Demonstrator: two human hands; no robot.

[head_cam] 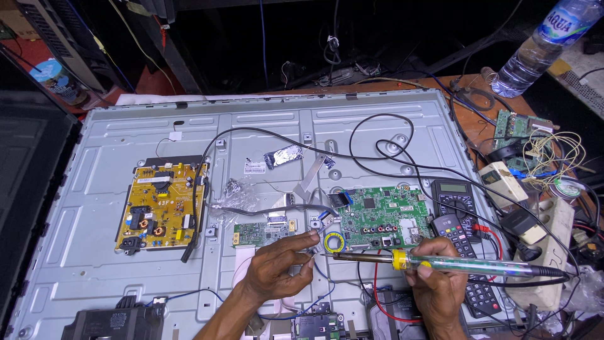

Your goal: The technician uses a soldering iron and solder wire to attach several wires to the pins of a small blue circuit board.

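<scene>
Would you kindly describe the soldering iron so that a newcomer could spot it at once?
Start at the big grey metal panel lying flat, then find the green circuit board near its lower middle. Just below it, the right hand holds the soldering iron: a long clear greenish handle with a yellow collar and dark tip, unlike the boxy black remote beside it.

1. Your right hand grips a soldering iron with a translucent green plastic handle and dull metal shaft.
2. The large grey sheet-metal back panel looks matt and stamped.
3. The clear plastic water bottle shines glossy.
4. The green circuit board is semi-gloss.
</scene>
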